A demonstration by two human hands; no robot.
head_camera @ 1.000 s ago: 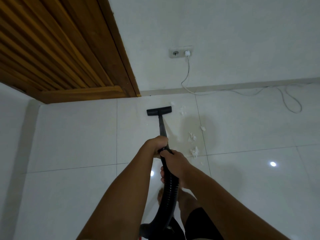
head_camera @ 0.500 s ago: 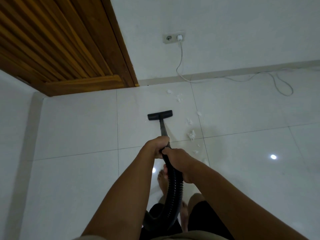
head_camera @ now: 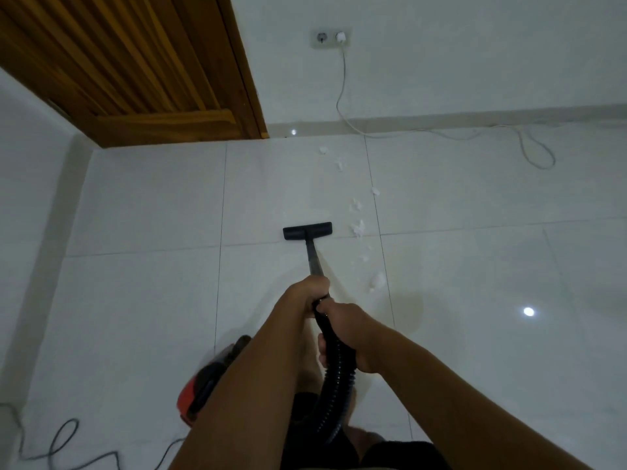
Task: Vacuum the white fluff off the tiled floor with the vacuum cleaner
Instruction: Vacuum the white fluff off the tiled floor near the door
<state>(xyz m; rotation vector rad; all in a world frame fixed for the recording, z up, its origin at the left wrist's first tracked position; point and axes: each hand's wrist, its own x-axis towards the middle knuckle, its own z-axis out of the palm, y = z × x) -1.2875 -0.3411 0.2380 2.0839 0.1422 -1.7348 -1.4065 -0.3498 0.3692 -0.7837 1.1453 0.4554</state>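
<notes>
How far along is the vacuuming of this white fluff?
Little looks done yet. In hand: the left hand grips the wand, the right hand the hose, with the nozzle on the tiles just left of the white fluff. Left: that whole trail, from near the wall to beside the hands.

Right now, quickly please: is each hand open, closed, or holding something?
Left hand: closed around the vacuum wand, at its upper end.
Right hand: closed around the black hose, just behind the other hand.
</notes>
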